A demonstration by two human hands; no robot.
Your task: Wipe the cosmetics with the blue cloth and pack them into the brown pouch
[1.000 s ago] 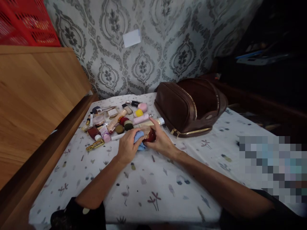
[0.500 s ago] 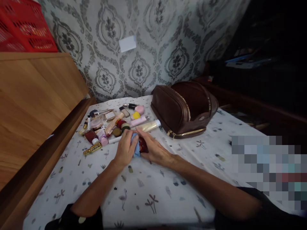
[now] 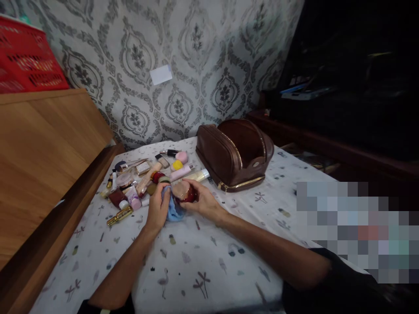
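My right hand (image 3: 206, 201) is wrapped round a dark red cosmetic jar (image 3: 189, 194), tilted so that its pale round face points toward my left hand. Pinched in my left hand (image 3: 159, 208) is a crumpled blue cloth (image 3: 174, 210), which hangs down beside the jar. Both hands are above the front middle of the table. Just beyond my left hand lie several cosmetics, among them a red-and-gold jar (image 3: 157, 176), a pink tube (image 3: 182, 172) and a cream tube (image 3: 199, 175). A gold bottle (image 3: 119, 215) lies to the left.
An unzipped brown leather bag (image 3: 216, 155) stands at the back right of the patterned tablecloth (image 3: 183, 279). A wooden panel (image 3: 49, 135) with a red basket (image 3: 29, 59) on it borders the left. Wallpaper (image 3: 196, 39) covers the wall behind.
My hands have drawn apart. The blue cloth has come away from the jar with my left hand, and the jar's pale face now shows. The camera view has shifted somewhat.
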